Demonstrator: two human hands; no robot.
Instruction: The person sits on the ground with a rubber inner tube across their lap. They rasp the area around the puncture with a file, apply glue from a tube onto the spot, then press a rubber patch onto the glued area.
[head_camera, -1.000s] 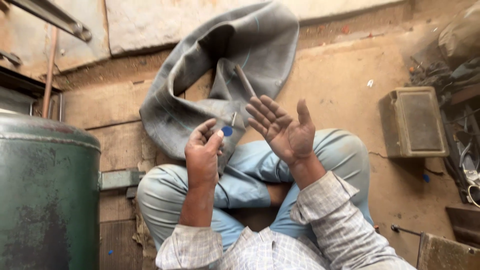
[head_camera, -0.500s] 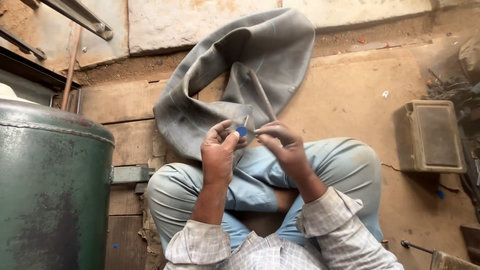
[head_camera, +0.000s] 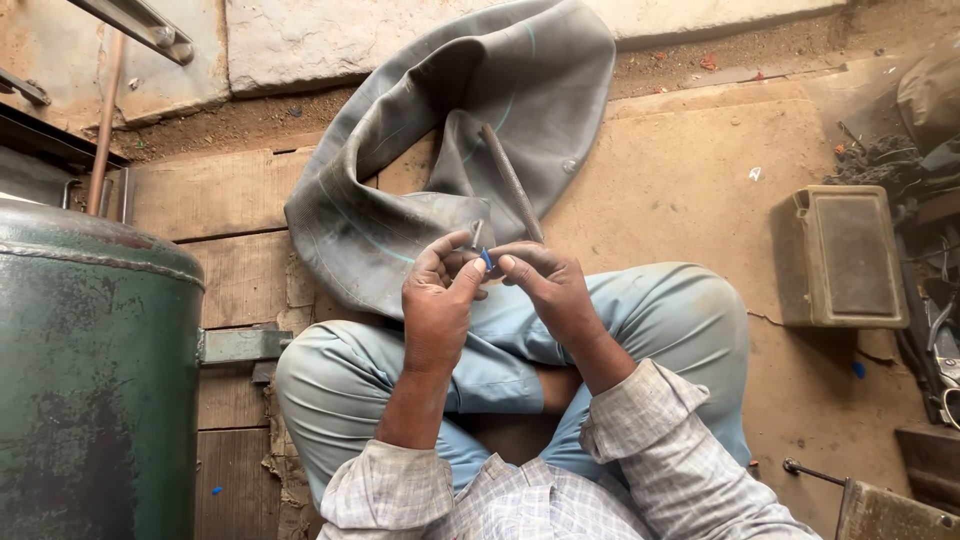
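1. Blue piece (head_camera: 487, 259), very small, sits between the fingertips of both hands, just above the person's crossed legs (head_camera: 640, 320). I think it is a cap or a small valve part, but it is too tiny to say for sure.
2. Left hand (head_camera: 437, 305) has thumb and forefinger pressed together on the piece from the left side; the other fingers are curled in.
3. Right hand (head_camera: 548, 285) meets it from the right, its fingertips pinching close at the same spot, so both hands are equally near.
4. A short metal stem (head_camera: 477, 233) stands up just behind the fingers; its long axis runs away from the person, nearly upright in the view.
5. Beyond the hands lies the grey inner tube (head_camera: 450, 150), flat and folded on the wooden boards (head_camera: 230, 190), touching the knees.
6. A thin rod (head_camera: 512, 180) lies on the tube, slanted.
7. At left stands a green tank (head_camera: 90, 380); at right, well apart, a dusty metal box (head_camera: 845, 255).
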